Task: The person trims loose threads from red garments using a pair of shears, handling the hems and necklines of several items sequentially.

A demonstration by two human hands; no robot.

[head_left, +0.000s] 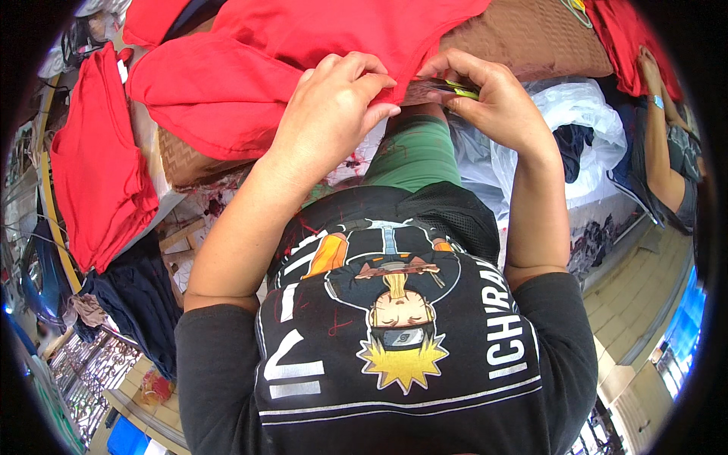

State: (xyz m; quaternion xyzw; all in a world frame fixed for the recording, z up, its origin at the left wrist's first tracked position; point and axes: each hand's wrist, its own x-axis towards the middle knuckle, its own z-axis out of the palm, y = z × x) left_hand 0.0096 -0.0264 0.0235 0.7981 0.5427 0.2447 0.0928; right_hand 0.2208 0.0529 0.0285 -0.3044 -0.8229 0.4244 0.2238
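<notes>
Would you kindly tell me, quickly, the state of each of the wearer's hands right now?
Left hand: closed, pinching the edge of the red fabric.
Right hand: closed, holding what look like small yellow-green snips.

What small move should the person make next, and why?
Probably ease the tip of the small yellow-green-handled tool slightly toward the edge of the red cloth, with that edge held steady. The left hand seems to pinch the edge, and the right hand holds the tool pointing toward it. Whether a loose thread is there is too small to tell.
</notes>
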